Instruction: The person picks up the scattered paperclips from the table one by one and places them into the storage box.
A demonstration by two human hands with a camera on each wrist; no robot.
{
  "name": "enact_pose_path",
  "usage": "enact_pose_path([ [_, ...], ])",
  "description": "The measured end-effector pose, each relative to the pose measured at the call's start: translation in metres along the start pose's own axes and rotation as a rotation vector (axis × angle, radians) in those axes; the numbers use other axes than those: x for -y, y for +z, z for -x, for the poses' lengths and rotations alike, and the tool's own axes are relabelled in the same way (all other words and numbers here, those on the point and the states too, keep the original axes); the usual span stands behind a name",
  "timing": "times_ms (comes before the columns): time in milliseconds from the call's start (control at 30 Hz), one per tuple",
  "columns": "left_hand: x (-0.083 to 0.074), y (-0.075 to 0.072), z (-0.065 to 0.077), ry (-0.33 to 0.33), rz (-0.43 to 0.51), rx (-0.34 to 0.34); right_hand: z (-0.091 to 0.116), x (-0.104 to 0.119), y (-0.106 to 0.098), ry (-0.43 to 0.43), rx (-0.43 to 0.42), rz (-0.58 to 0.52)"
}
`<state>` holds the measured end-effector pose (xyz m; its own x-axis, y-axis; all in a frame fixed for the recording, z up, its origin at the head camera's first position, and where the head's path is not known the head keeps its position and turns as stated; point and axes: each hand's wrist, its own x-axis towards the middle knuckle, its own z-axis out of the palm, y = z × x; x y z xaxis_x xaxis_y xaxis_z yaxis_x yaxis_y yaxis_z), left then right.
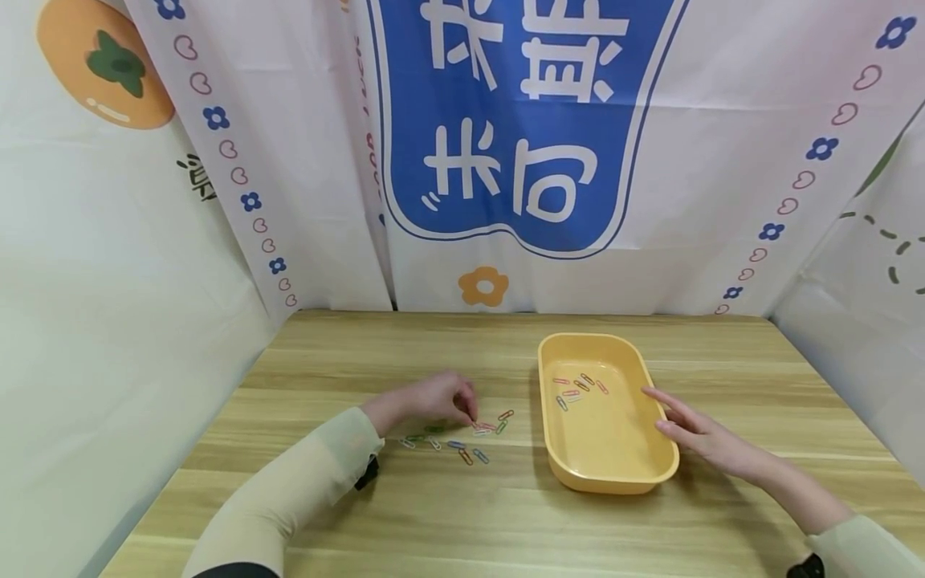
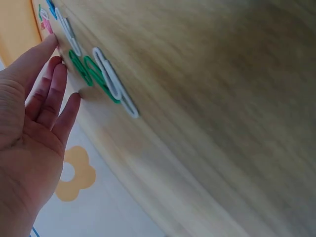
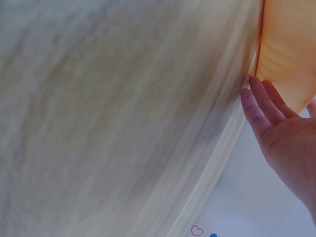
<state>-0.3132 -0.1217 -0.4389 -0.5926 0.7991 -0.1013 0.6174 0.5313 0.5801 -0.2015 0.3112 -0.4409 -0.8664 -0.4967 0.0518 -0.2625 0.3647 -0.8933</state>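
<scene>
My left hand (image 1: 442, 396) reaches down to a loose group of paper clips on the table, thumb and forefinger pinching at a pink paper clip (image 1: 487, 426). Around it lie green, white, blue and orange clips, among them an orange paper clip (image 1: 466, 457). The left wrist view shows green clips and a white paper clip (image 2: 114, 81) beside that hand. A yellow plastic basin (image 1: 607, 449) stands to the right, with several clips on its floor. My right hand (image 1: 701, 433) rests its extended fingers against the basin's right side, the thumb nearer the front.
The wooden table (image 1: 405, 514) ends at a printed cloth backdrop (image 1: 325, 201) behind. White cloth walls (image 1: 108, 321) flank it on both sides. The loose clips lie left of the basin.
</scene>
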Motion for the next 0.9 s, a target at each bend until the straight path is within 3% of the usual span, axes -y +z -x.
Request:
enact_pose_path([
  [200, -0.0016, -0.0021, -0.0019, 0.020, -0.040, 0.013, 0.0006, 0.0020, -0.0019, 0.008, 0.011, -0.022],
  [367, -0.0043, -0.0043, -0.0034, -0.011, -0.036, 0.040, 0.0004, 0.0027, -0.0022, 0.011, 0.027, -0.042],
  [567, -0.0003, -0.0029, -0.0035, -0.022, -0.014, 0.025, 0.0000, 0.0023, -0.0016, 0.009, 0.016, -0.032],
  [900, 0.0006, -0.0056, 0.0037, -0.053, 0.166, -0.029, -0.0001, 0.0016, -0.0006, 0.019, 0.003, -0.007],
])
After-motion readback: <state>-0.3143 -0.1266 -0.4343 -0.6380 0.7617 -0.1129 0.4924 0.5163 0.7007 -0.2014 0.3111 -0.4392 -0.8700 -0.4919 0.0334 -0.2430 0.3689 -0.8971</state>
